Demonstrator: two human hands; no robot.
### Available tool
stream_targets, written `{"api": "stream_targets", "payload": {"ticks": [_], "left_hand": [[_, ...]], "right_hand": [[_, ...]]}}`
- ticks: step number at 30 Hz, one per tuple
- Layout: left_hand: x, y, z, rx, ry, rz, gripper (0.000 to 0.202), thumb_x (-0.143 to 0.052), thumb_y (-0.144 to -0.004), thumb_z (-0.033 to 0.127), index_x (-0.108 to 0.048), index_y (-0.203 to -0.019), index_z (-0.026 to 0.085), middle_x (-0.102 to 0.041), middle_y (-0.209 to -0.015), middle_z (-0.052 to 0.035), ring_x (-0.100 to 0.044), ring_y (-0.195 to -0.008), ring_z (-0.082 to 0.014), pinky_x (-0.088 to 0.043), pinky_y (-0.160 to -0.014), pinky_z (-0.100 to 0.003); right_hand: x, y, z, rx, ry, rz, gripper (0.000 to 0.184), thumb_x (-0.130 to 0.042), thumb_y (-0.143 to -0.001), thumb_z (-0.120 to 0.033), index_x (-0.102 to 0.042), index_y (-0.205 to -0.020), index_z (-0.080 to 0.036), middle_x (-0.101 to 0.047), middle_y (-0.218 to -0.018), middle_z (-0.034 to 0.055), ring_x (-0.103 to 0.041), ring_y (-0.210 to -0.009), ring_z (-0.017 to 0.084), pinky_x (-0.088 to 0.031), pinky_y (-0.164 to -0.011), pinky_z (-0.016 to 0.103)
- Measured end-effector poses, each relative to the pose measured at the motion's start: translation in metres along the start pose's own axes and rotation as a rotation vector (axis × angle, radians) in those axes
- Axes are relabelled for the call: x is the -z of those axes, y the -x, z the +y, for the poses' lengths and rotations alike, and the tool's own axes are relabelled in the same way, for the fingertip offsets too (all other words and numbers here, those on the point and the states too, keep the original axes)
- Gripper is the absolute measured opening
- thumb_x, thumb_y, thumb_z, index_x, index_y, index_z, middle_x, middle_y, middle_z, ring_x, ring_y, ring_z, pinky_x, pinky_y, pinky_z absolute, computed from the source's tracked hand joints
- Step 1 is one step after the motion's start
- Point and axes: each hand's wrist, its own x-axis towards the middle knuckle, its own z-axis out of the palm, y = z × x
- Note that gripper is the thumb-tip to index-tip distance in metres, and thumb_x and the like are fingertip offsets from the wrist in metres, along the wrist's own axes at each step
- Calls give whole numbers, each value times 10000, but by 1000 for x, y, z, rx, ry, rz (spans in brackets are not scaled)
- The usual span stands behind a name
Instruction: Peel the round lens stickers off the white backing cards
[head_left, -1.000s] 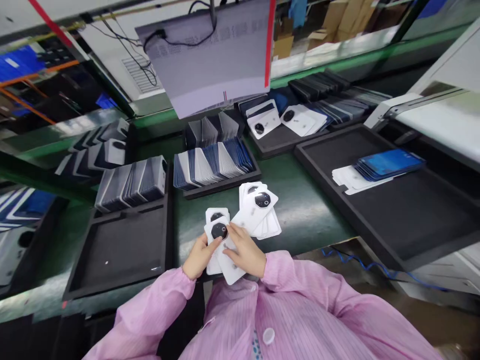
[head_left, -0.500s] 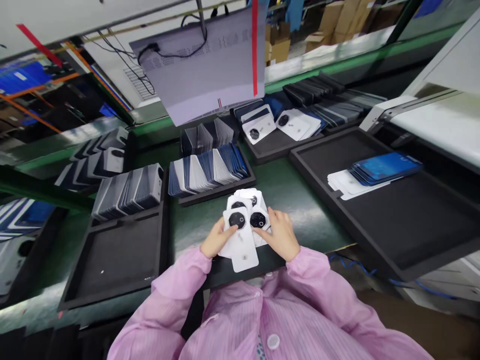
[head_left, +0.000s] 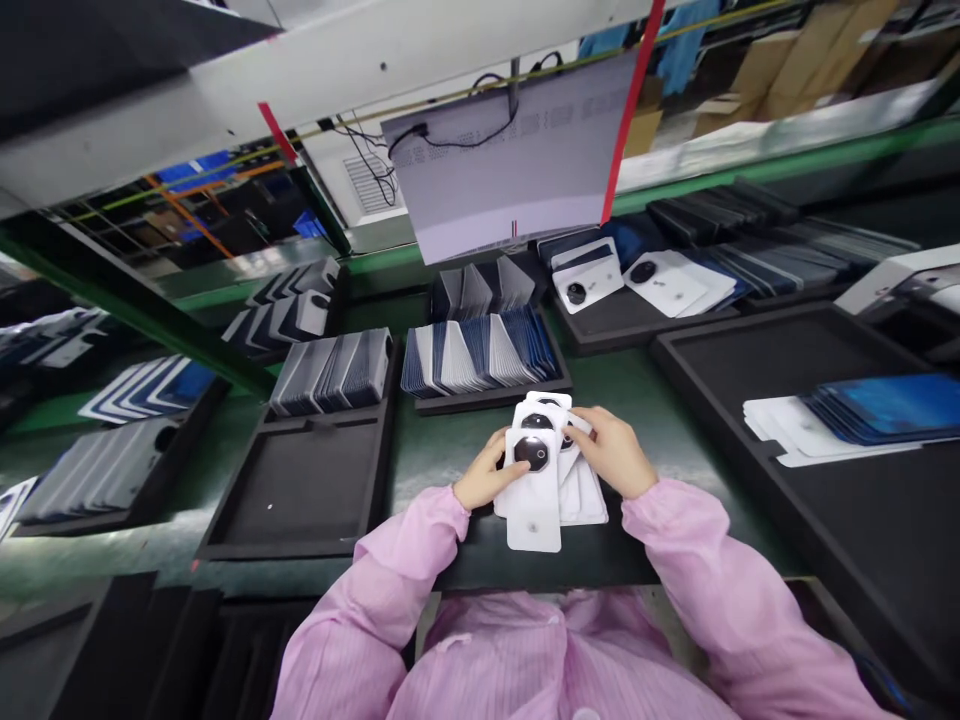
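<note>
Both my hands hold a small stack of white cards [head_left: 534, 500], each with a black round camera-shaped part near its top. My left hand [head_left: 484, 480] grips the stack's left edge, thumb on the front card. My right hand [head_left: 611, 452] closes on the cards at the right side, fingers at their upper edge. The stack sits just above the green table surface [head_left: 442, 450], close to my body. Pink sleeves cover both my arms.
A black tray [head_left: 300, 500] lies at the left with upright cards at its far end. A second tray of fanned blue and white cards [head_left: 480, 355] stands ahead. A large black tray [head_left: 825, 430] at the right holds blue and white sheets [head_left: 847, 415]. A grey sheet [head_left: 510, 160] hangs overhead.
The fanned white cards have been gathered from two groups into one stack between my hands. My view has swung, so the trays sit further right in the picture.
</note>
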Motion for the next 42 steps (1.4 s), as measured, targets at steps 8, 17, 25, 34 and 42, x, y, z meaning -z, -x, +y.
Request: {"api": "stream_targets", "payload": {"ticks": [8, 17, 25, 34, 42], "left_hand": [[-29, 2, -4, 150, 295, 170, 345, -644, -794, 310, -601, -1104, 163, -648, -1141, -104, -583, -1097, -265, -412, -994, -438], [-69, -7, 4, 230, 497, 322, 437, -636, -762, 234, -460, -1161, 197, -586, -1233, -100, -568, -1137, -219, -409, -1010, -408], [-71, -7, 4, 154, 473, 216, 387, -491, -857, 200, -438, -1240, 201, -566, -1294, -107, -559, -1182, -212, -420, -1012, -409], [-25, 11, -6, 14, 311, 242, 787, -697, -770, 394, -265, -1409, 238, -359, -1488, -145, -329, -1392, -257, -233, -1142, -440], [1, 14, -19, -160, -11, 0, 1251, -868, -496, 460, -111, -1475, 277, -461, -1357, -140, -476, -1257, -283, -328, -1080, -457]], "right_hand": [[7, 11, 16, -432, -337, 16, 687, -613, -785, -371, -404, -1391, -125, -523, -1305, 195, -566, -1124, 310, -459, -979, 489], [15, 16, -4, -852, -819, -213, 649, -704, -710, -237, -461, -1293, -86, -593, -1231, 203, -627, -1086, 257, -548, -881, 390], [2, 11, -26, -592, -719, -408, 366, -768, -631, -198, -632, -964, -133, -733, -891, 58, -696, -829, 204, -571, -716, 300], [35, 2, -46, -251, -161, -418, 404, -708, -576, -82, -566, -945, -166, -714, -910, 85, -668, -939, 322, -497, -800, 370], [18, 13, -70, 248, 484, -567, 415, -698, -712, -241, -555, -1085, -131, -712, -934, 160, -700, -823, 321, -515, -711, 369]]}}
